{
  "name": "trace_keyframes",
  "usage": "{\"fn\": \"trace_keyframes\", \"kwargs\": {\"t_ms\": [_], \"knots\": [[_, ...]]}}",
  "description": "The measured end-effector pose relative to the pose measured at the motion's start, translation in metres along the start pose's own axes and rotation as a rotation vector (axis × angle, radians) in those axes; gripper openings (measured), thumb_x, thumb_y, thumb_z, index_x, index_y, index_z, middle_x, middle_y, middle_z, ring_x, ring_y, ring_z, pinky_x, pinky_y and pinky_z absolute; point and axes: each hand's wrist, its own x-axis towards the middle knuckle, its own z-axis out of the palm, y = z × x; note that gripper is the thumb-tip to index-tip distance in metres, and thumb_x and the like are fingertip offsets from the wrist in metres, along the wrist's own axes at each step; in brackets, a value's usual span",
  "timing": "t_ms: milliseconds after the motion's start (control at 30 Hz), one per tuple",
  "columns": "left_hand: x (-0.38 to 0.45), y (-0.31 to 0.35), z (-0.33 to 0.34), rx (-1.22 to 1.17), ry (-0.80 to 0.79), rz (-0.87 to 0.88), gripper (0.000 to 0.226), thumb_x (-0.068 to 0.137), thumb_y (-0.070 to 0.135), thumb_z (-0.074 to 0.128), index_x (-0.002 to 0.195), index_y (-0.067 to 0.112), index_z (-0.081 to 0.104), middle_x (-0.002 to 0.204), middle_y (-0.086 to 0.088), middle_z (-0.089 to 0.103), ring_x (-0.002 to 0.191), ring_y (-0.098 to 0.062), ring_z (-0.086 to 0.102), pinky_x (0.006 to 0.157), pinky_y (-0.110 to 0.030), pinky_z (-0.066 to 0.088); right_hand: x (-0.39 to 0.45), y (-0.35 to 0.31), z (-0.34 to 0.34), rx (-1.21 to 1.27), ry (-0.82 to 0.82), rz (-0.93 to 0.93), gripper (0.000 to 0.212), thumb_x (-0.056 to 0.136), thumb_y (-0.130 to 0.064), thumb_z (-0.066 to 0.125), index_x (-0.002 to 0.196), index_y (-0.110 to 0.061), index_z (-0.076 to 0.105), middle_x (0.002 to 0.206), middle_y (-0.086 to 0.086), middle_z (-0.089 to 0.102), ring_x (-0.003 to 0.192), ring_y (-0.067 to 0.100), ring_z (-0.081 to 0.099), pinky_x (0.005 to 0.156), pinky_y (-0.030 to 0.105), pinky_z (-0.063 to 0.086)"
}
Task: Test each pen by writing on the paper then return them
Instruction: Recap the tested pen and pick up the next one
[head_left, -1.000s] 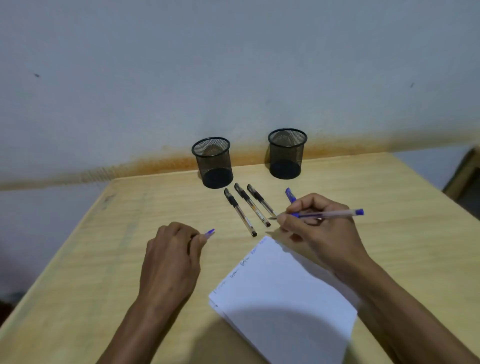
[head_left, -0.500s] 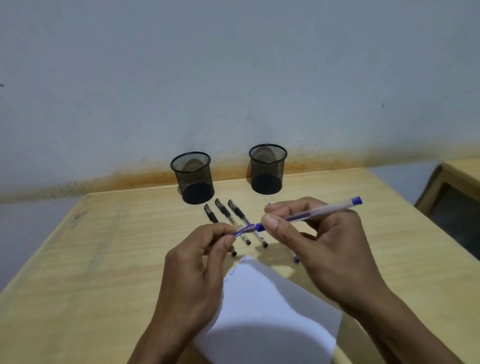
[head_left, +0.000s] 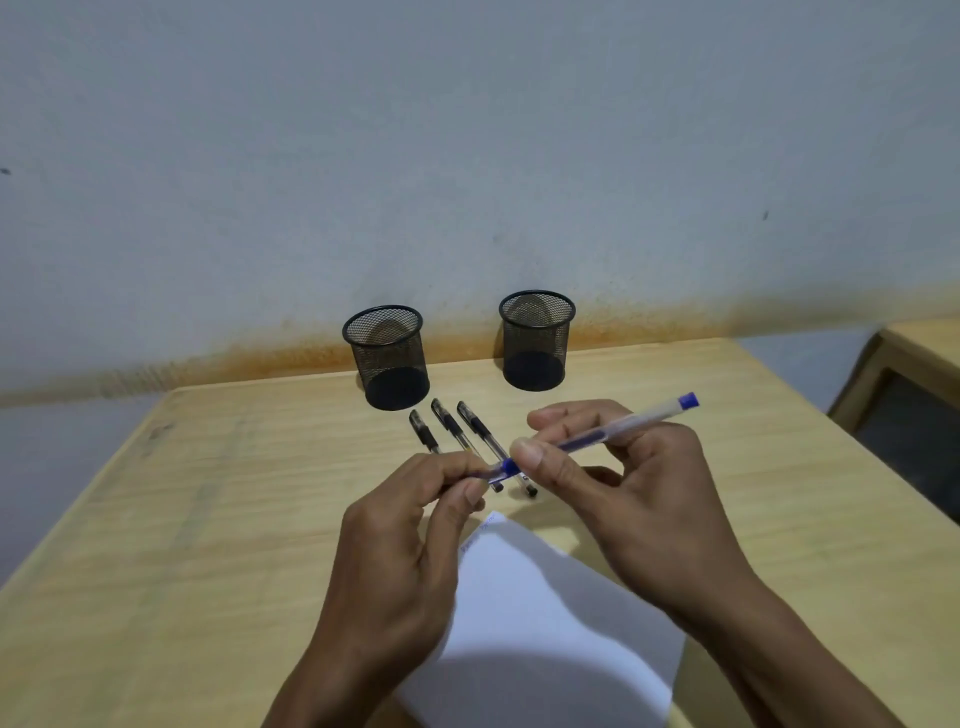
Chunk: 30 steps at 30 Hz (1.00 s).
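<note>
My right hand (head_left: 618, 493) pinches a blue pen (head_left: 618, 428) above the table, its tail pointing up to the right. My left hand (head_left: 410, 525) pinches the pen's blue cap (head_left: 501, 470) at the pen's tip end. Three black pens (head_left: 457, 436) lie side by side on the wooden table (head_left: 234, 519) behind my hands, partly hidden by my fingers. A white sheet of paper (head_left: 545, 623) lies below my hands with faint writing near its top corner. Two black mesh pen cups stand at the back, the left cup (head_left: 387, 358) and the right cup (head_left: 536, 340).
A grey wall with a rusty stain line runs behind the table. Another piece of wooden furniture (head_left: 909, 395) stands at the far right. The table's left edge slants from the back to the near left.
My left hand, holding the cap, has risen from the table to meet the pen tip. My right hand lifted the pen off the table. The cap now sits at the tip.
</note>
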Motion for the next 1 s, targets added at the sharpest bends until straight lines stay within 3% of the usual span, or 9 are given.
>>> {"fn": "trace_keyframes", "kwargs": {"t_ms": [67, 167, 333, 400, 467, 533, 667, 800, 1000], "knots": [[0.004, 0.002, 0.0, -0.029, 0.006, -0.01, 0.015, 0.091, 0.02, 0.057, 0.093, 0.025, 0.072, 0.082, 0.016, 0.069, 0.078, -0.007, 0.068, 0.069, -0.012, 0.046, -0.001, 0.003, 0.005, 0.047, 0.031, -0.023, 0.017, 0.07, -0.034, 0.08, 0.076, -0.018, 0.078, 0.088, -0.003, 0.077, 0.084, 0.006, 0.073, 0.068, 0.025, 0.059], [0.012, 0.004, -0.004, 0.005, 0.002, 0.02, 0.014, 0.09, 0.019, 0.059, 0.09, 0.023, 0.073, 0.077, 0.015, 0.068, 0.07, -0.009, 0.066, 0.065, -0.011, 0.044, -0.003, 0.007, 0.008, 0.097, 0.04, 0.007, 0.016, 0.07, -0.034, 0.081, 0.075, -0.018, 0.078, 0.083, -0.002, 0.078, 0.081, 0.009, 0.071, 0.071, 0.037, 0.058], [0.021, 0.007, -0.013, 0.046, -0.096, 0.041, 0.011, 0.092, 0.016, 0.067, 0.091, 0.025, 0.074, 0.079, 0.019, 0.069, 0.071, -0.007, 0.067, 0.064, -0.005, 0.042, 0.003, 0.006, -0.014, 0.138, -0.03, 0.076, 0.032, 0.055, -0.038, 0.093, 0.077, -0.019, 0.079, 0.082, 0.002, 0.079, 0.077, 0.012, 0.072, 0.066, 0.027, 0.054], [0.023, 0.005, -0.016, 0.02, -0.109, -0.009, 0.012, 0.092, 0.019, 0.066, 0.091, 0.028, 0.073, 0.077, 0.019, 0.069, 0.073, -0.007, 0.068, 0.063, -0.01, 0.045, 0.008, 0.001, -0.026, 0.198, -0.009, 0.069, 0.033, 0.054, -0.036, 0.096, 0.077, -0.018, 0.08, 0.073, 0.002, 0.077, 0.068, 0.011, 0.069, 0.065, 0.025, 0.056], [0.024, 0.002, -0.019, -0.044, -0.127, -0.069, 0.01, 0.093, 0.024, 0.065, 0.089, 0.028, 0.073, 0.074, 0.014, 0.069, 0.073, -0.01, 0.069, 0.063, -0.019, 0.049, 0.012, -0.005, -0.04, 0.073, 0.016, 0.006, 0.022, 0.058, -0.033, 0.09, 0.071, -0.018, 0.08, 0.068, 0.0, 0.076, 0.061, 0.006, 0.066, 0.064, 0.021, 0.054], [0.025, 0.002, -0.02, -0.113, -0.147, -0.096, 0.01, 0.092, 0.028, 0.064, 0.087, 0.025, 0.073, 0.071, 0.01, 0.068, 0.069, -0.01, 0.067, 0.063, -0.016, 0.046, 0.013, -0.009, -0.049, -0.166, -0.036, -0.061, 0.013, 0.065, -0.028, 0.089, 0.069, -0.018, 0.082, 0.067, -0.003, 0.077, 0.056, -0.001, 0.063, 0.059, 0.013, 0.047], [0.036, 0.01, -0.012, -0.271, -0.178, -0.16, 0.012, 0.093, 0.021, 0.065, 0.085, 0.019, 0.073, 0.07, 0.0, 0.068, 0.065, -0.008, 0.061, 0.065, -0.02, 0.049, 0.009, -0.006, -0.044, -0.492, -0.168, -0.139, 0.009, 0.076, -0.038, 0.084, 0.078, -0.03, 0.084, 0.073, -0.015, 0.077, 0.071, 0.005, 0.07, 0.06, 0.016, 0.048], [0.051, 0.016, 0.001, -0.313, -0.192, -0.17, 0.013, 0.092, 0.02, 0.065, 0.085, 0.014, 0.073, 0.075, -0.002, 0.071, 0.064, -0.009, 0.059, 0.066, -0.026, 0.051, 0.006, 0.006, -0.032, -0.509, -0.152, -0.089, 0.006, 0.082, -0.033, 0.083, 0.082, -0.026, 0.082, 0.071, -0.012, 0.075, 0.073, 0.003, 0.067, 0.062, 0.011, 0.047], [0.062, 0.009, 0.019, -0.286, -0.195, -0.202, 0.013, 0.092, 0.023, 0.066, 0.086, 0.018, 0.075, 0.07, 0.002, 0.069, 0.065, -0.006, 0.059, 0.066, -0.023, 0.05, 0.007, 0.014, -0.028, -0.532, -0.137, -0.025, 0.007, 0.091, -0.026, 0.074, 0.085, -0.023, 0.077, 0.071, -0.009, 0.07, 0.058, -0.009, 0.06, 0.056, 0.009, 0.041]]}}
